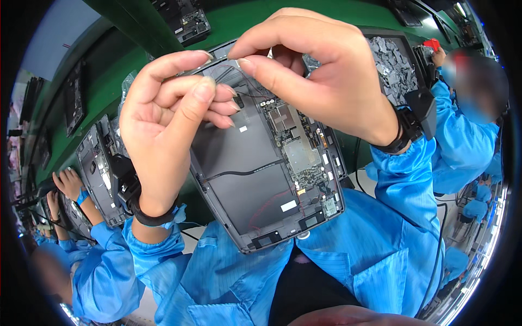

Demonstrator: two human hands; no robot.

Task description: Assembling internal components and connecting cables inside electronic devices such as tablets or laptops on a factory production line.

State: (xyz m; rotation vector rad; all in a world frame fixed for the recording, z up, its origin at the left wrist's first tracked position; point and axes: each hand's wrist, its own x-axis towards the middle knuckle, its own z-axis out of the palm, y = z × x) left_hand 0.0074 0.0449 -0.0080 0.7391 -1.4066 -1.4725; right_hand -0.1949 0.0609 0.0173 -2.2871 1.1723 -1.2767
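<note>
An opened tablet-like device with a dark grey shell (225, 149) lies in front of me, tilted slightly. A green and silver circuit board (299, 155) fills its right side, and a black flat cable (244, 173) crosses its middle. Over the far edge, my left hand (168, 117) has its thumb against curled fingers and its index finger stretched out. My right hand (326, 70) brings thumb and index finger almost together just beside it. Thin dark and red wires (225, 70) show between the hands. Whatever sits in either set of fingertips is too small to make out.
A dark tray of crumpled grey pieces (392, 68) stands at the far right. Another opened device (100, 168) lies on the left near a co-worker's hand (68, 183). A co-worker in a blue sleeve (462, 152) sits on the right. A green post (138, 24) rises beyond my left hand.
</note>
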